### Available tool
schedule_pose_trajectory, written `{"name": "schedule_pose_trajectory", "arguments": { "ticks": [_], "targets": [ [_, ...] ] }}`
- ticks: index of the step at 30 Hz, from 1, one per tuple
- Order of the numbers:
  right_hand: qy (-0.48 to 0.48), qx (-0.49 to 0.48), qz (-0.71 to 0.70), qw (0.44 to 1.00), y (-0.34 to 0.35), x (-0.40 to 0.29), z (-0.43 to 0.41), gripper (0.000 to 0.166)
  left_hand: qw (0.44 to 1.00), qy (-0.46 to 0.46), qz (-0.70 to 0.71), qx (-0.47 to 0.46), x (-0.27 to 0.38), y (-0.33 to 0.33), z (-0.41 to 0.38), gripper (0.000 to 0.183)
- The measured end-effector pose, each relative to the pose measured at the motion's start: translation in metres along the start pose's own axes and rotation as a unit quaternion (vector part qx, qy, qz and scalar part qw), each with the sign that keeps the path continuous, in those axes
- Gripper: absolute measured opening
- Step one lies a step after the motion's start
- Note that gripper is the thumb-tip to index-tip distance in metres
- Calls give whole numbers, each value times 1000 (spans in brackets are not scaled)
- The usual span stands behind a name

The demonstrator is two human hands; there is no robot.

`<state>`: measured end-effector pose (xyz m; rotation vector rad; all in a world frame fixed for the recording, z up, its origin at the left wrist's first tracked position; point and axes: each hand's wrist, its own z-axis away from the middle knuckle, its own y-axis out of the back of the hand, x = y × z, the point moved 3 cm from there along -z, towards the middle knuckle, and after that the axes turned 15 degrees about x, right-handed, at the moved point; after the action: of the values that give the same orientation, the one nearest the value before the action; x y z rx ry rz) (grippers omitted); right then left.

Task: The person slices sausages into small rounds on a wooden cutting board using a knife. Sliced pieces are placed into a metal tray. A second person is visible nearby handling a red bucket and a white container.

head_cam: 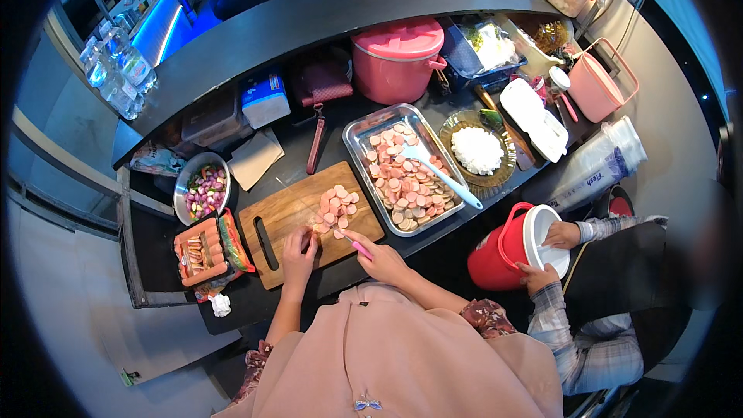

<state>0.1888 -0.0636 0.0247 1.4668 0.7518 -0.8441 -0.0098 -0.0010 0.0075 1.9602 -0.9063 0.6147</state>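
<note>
My right hand (384, 261) grips the pink handle (362, 250) of a knife at the near edge of a wooden cutting board (290, 203). The blade points left toward a heap of sausage slices (338, 204) on the board. My left hand (299, 251) rests over the board's near side, fingertips bent together beside the slices. Whether a piece of sausage sits in those fingers is hidden. To the right of the board, a steel tray (355, 154) holds many more sausage slices and a light-blue spatula (447, 177).
Left of the board are whole sausages in a pack (200, 255) and a metal bowl (181, 200) of shallots and chillies. A plate of rice (477, 151) stands right of the tray. Near my right side, another person's hands (560, 236) touch a red bucket (493, 258). A raised counter (325, 6) runs behind.
</note>
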Motion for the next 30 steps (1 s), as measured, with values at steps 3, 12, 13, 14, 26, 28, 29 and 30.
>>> {"name": "schedule_pose_trajectory", "arguments": {
  "ticks": [3, 12, 13, 14, 26, 28, 29, 30],
  "targets": [
    [-4, 11, -1, 1000, -4, 7, -4, 65, 1000, -19, -4, 7, 0, -1, 0, 18],
    [29, -44, 45, 998, -9, 7, -8, 66, 999, -45, -29, 4, -1, 0, -2, 18],
    [45, -42, 47, 997, -9, 5, -7, 65, 999, -46, -27, 3, -3, 0, -1, 18],
    [27, -59, 72, 995, -8, 3, -7, 62, 1000, -7, -16, -12, -7, -2, 0, 18],
    [3, -6, -39, 999, 3, -3, -2, 49, 999, -39, -12, 0, -5, -5, 4, 20],
    [6, 29, -123, 992, 9, -13, -5, 47, 999, -48, -17, -4, -4, -3, -1, 19],
    [27, 57, -129, 990, 8, -11, -6, 44, 999, -49, -17, -5, -5, -3, 1, 19],
    [50, 88, -135, 986, 8, -11, -9, 41, 998, -53, -16, -7, -5, -4, 0, 19]
  ]
}}
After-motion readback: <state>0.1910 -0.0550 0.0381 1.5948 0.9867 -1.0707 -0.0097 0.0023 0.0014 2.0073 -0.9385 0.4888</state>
